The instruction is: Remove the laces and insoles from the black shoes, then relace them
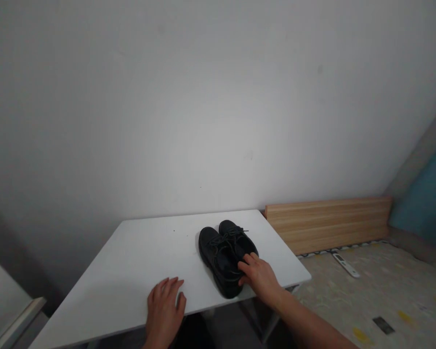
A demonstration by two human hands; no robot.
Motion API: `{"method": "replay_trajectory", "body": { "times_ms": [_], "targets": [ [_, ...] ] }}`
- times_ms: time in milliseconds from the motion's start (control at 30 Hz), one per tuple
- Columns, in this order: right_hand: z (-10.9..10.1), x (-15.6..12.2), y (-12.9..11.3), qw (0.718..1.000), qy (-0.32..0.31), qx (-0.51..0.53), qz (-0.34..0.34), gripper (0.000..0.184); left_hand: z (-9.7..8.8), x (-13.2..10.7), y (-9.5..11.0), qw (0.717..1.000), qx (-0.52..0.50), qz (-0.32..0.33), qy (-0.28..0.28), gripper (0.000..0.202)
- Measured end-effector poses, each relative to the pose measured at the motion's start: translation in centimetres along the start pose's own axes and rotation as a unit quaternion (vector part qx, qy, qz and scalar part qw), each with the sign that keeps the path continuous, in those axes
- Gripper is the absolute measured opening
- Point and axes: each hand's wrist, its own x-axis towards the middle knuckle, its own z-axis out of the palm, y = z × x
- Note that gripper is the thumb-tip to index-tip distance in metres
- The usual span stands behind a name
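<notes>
A pair of black lace-up shoes stands side by side on the white table point(141, 257), toes toward the wall. My right hand point(257, 276) is closed on the heel of the right shoe point(232, 230), its fingers bent over the collar. The thumb lies close to the heel of the left shoe point(214, 257). That heel sits near the table's front edge. My left hand point(165, 305) rests on the tabletop at the front edge, left of the shoes, fingers spread and holding nothing.
Right of the table lies a patterned mattress point(378, 291) with a wooden headboard point(330, 225). On it are a long white strip-shaped object point(345, 265) and a small dark patch point(383, 325). A white wall point(218, 121) rises behind. Blue fabric point(425, 194) hangs at far right.
</notes>
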Motion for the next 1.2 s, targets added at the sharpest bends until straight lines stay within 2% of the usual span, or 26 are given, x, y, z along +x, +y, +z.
{"method": "replay_trajectory", "body": {
  "times_ms": [100, 200, 367, 500, 700, 800, 867, 967, 1033, 1100, 1200],
  "targets": [
    [0.1, 0.5, 4.3, 0.999, 0.022, -0.016, 0.025, 0.010, 0.0, 0.1, 0.4, 0.999, 0.033, 0.011, 0.005, 0.031],
    [0.6, 2.0, 8.2, 0.996, 0.053, -0.015, 0.067, 0.013, 0.0, 0.1, 0.6, 0.998, 0.055, 0.019, 0.003, 0.031],
    [1.6, 5.3, 12.6, 0.990, 0.065, -0.015, 0.123, 0.016, -0.1, 0.1, 0.8, 0.997, 0.068, 0.019, -0.009, 0.032],
    [2.7, 6.7, 14.5, 0.989, 0.059, -0.015, 0.135, 0.019, 0.0, 0.2, 0.9, 0.997, 0.074, 0.012, -0.022, 0.033],
    [3.9, 6.9, 15.7, 0.991, 0.042, -0.003, 0.126, 0.020, -0.2, 0.4, 1.1, 0.997, 0.078, 0.012, -0.027, 0.033],
    [3.8, 6.9, 16.0, 0.992, 0.039, 0.006, 0.118, 0.027, -0.4, 0.5, 1.3, 0.996, 0.079, 0.010, -0.030, 0.033],
    [3.5, 6.8, 16.0, 0.992, 0.042, 0.012, 0.118, 0.039, -0.6, 0.5, 1.4, 0.996, 0.080, 0.011, -0.032, 0.033],
    [3.4, 5.3, 15.8, 0.987, 0.074, 0.013, 0.139, 0.058, -0.9, 0.5, 1.6, 0.996, 0.082, 0.012, -0.031, 0.033],
    [4.2, 2.9, 15.2, 0.972, 0.149, 0.021, 0.179, 0.055, -1.1, 0.5, 1.8, 0.996, 0.082, 0.011, -0.031, 0.033],
    [5.9, -0.9, 14.2, 0.942, 0.242, 0.043, 0.229, 0.045, -1.2, 0.5, 1.9, 0.996, 0.082, 0.012, -0.035, 0.033],
    [10.2, -8.2, 12.1, 0.916, 0.275, 0.072, 0.282, 0.038, -1.3, 0.5, 2.0, 0.996, 0.084, 0.011, -0.038, 0.034]
  ]
}}
